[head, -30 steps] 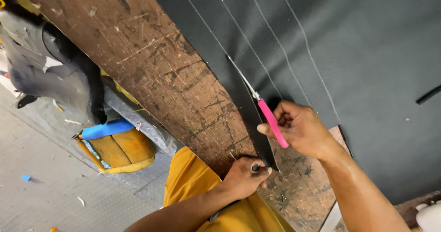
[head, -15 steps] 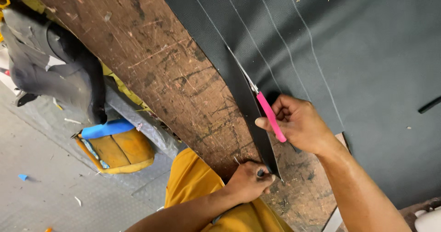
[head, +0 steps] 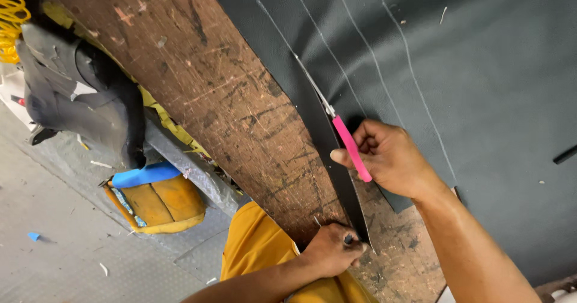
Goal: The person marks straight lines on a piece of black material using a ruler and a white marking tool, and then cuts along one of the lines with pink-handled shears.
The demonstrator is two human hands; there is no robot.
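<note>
The step in hand is cutting a narrow strip from the dark sheet (head: pixel 457 99) along the leftmost of the white chalk lines (head: pixel 318 36). The right hand (head: pixel 390 159) is closed around the pink handle of the scissors (head: pixel 336 129), and the thin blades point far and left, lying on the cut line. The left hand (head: pixel 333 249) pinches the near end of the cut strip (head: pixel 336 159) at the near edge of the table, fingers pressed together on it, and seems to pull it tight. I cannot see clearly if the blades are open or closed, because they are very thin in this view.

In my judgement, the next move calls for keeping the blades exactly on the chalk line while the strip stays tight and straight.

The sheet is dark grey, with a fine grain like artificial leather, and lies flat on the scratched wooden table (head: pixel 210 93), covering its right part. Several chalk lines run nearly parallel over it.
</note>
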